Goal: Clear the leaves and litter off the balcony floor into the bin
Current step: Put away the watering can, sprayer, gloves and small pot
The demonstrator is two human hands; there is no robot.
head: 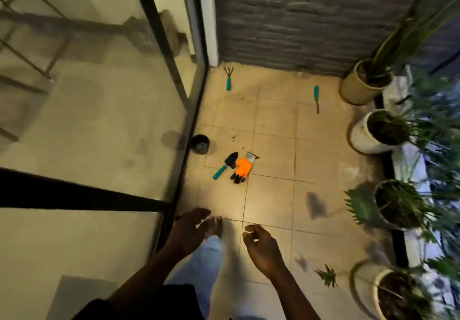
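1. The task is looking barely begun, as I judge it: a green leafy sprig [326,275] is lying on the balcony floor [273,195] just beside the nearest of the plant pots [364,286], and small dark crumbs [234,138] are sitting on the tiles further ahead
2. A small black container [200,144], which may be serving as the bin, is standing against the frame of the glass door [99,110], well apart from the sprig; whether anything is lying inside it I cannot tell
3. A trowel [225,166] and an orange glove [242,169] are lying side by side, touching, in the middle of the floor, while a hand rake [228,80] and another teal-handled tool [316,98] are resting near the far wall; these are looking like gear to set aside rather than litter
4. The left hand [188,227] is hanging over the floor with fingers relaxed and spread, holding nothing
5. The right hand [261,247] is hovering with fingers loosely curled inward; nothing is showing in its grasp, though blur is hiding the fingertips
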